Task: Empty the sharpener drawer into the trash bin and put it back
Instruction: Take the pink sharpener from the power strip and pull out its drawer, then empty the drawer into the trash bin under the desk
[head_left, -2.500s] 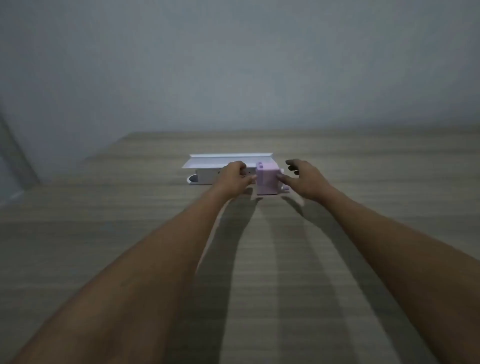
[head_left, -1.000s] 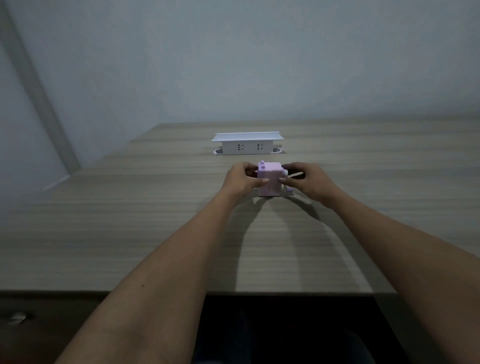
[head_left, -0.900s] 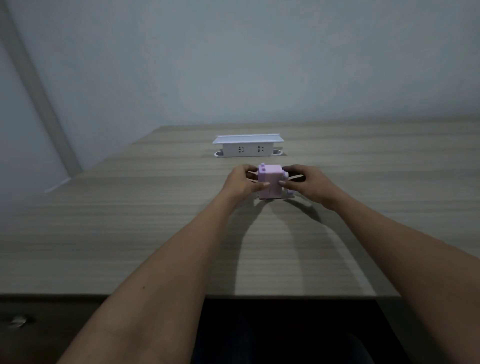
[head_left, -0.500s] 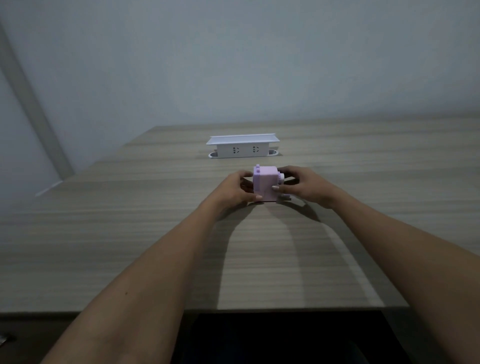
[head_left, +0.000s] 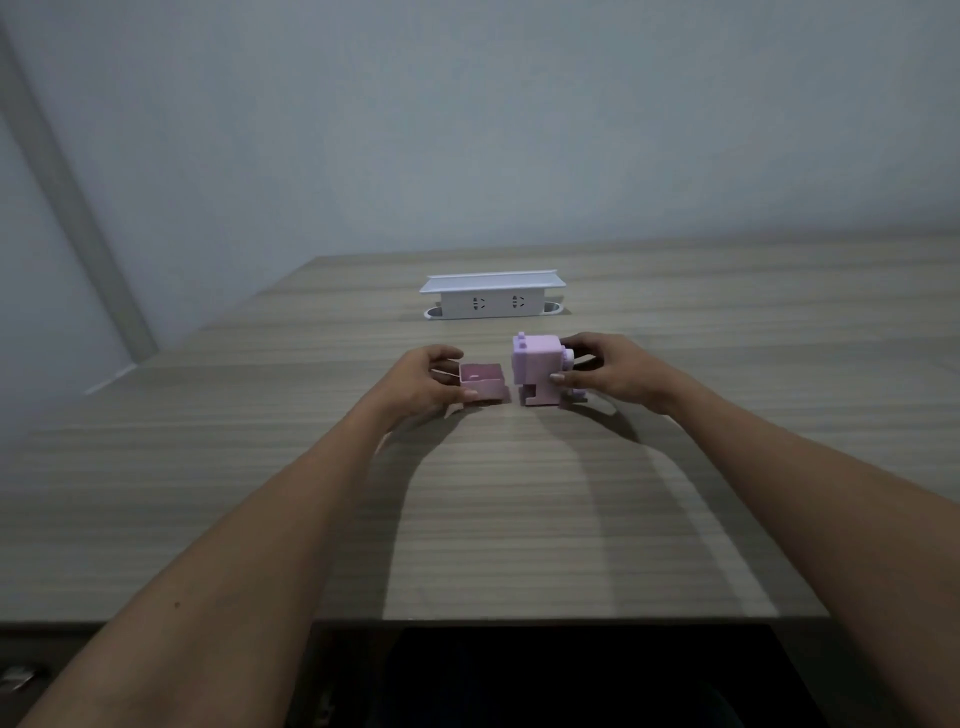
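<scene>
A white socket box (head_left: 492, 298) stands at the back of the wooden desk (head_left: 260, 467), well apart from the hands, with nothing between. The pink drawer (head_left: 482, 383) is out of the sharpener (head_left: 538, 369), just beside it on the left with a narrow gap. Its open top faces up and its long axis runs left to right. The left hand (head_left: 423, 382) grips the drawer, thumb at its near edge. The right hand (head_left: 610, 370) clasps the upright sharpener from the right.
</scene>
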